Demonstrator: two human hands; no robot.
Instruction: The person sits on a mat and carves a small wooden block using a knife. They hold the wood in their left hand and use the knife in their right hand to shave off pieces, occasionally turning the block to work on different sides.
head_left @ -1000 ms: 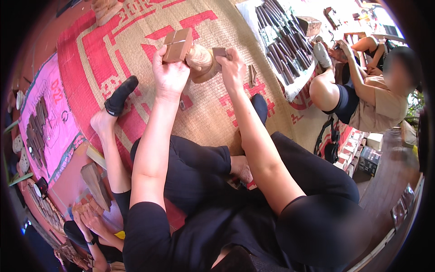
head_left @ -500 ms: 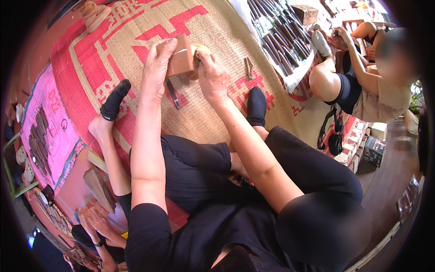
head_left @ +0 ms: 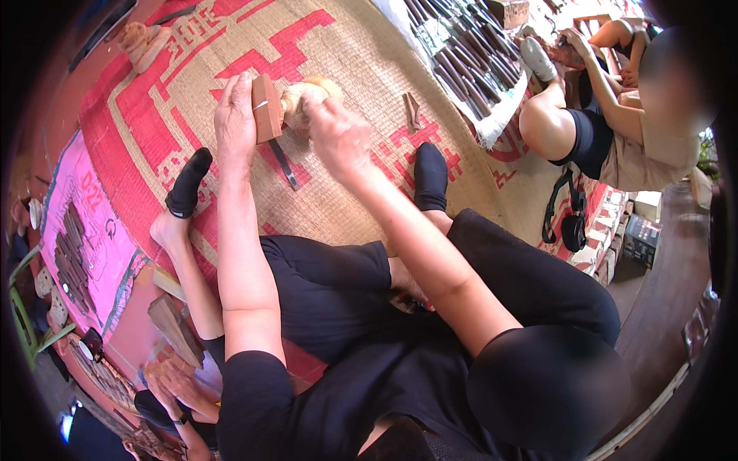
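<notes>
A brown wooden block is upright in my left hand, whose fingers are closed round its left side. Against the block's right face sits a pale carved wooden piece with a rounded yellowish end. My right hand is curled over the carved piece, its fingertips blurred. Whether it pinches some small thing is hidden. Below the block, a dark flat chisel-like tool lies on the woven mat. Farther right on the mat is a small brown folded scrap.
Several dark-handled carving tools lie on white cloth at the far right, near a seated person. Another carving stands far left. A pink cloth bears more tools. Another person's hands show lower left. My socked feet flank the mat's middle.
Both hands have shifted left with the block and carving. The block has turned, showing a narrower face, and more of the carved piece is in sight. My right hand has slid across the carving.
</notes>
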